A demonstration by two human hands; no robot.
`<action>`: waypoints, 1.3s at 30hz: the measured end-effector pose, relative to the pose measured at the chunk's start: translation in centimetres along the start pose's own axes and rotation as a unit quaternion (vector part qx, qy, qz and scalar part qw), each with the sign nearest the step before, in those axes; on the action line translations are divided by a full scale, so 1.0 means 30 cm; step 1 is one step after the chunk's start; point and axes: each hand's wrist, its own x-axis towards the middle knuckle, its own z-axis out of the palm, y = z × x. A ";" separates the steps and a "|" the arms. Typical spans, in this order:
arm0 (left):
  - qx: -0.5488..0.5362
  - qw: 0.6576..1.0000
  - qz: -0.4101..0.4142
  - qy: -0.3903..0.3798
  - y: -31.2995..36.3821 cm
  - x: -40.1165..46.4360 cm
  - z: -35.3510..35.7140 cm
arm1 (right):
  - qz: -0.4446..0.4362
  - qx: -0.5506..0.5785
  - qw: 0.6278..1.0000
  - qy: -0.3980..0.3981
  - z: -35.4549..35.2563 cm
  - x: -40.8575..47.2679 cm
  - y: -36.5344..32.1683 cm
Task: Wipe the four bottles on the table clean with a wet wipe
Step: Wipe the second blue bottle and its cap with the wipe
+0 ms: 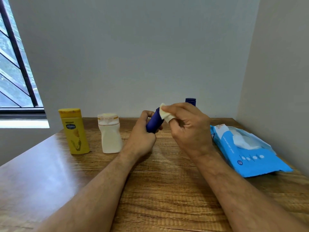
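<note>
Above the wooden table [167, 190], the left hand [142, 134] curls round a dark blue plastic bottle [154, 121], tilting it so its side meets the folded white wet wipe [164, 113] pinched in the right hand [189, 129]. Left stand a yellow bottle [74, 131] and white bottle [109, 133] (caps look grimy); another blue bottle [190, 101] hides behind.

We note two bottles upright near the worktop's [167, 190] far left corner: the Vaseline bottle [74, 131] outermost, the squat bottle [110, 133] just right of it. Toward the far edge's middle, our left hand [142, 131] holds a third bottle [154, 121] tilted above the worktop, our right hand [187, 126] pressing a wipe [164, 113] on it. A fourth bottle's cap [190, 101] shows behind that hand. The wipes pack [247, 153] lies along the right edge.
</note>
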 end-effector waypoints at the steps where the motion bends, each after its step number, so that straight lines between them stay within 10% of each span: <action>1: 0.000 1.000 0.000 -0.002 0.002 0.000 0.003 | 0.014 0.005 1.000 0.011 0.000 0.003 0.002; 23: 0.070 0.997 0.032 0.001 0.021 -0.026 0.015 | 0.043 -0.067 0.987 -0.138 0.017 -0.017 0.003; 39: -0.048 0.998 0.002 -0.045 0.027 -0.029 0.029 | 0.060 -0.062 0.994 -0.062 0.009 -0.011 -0.002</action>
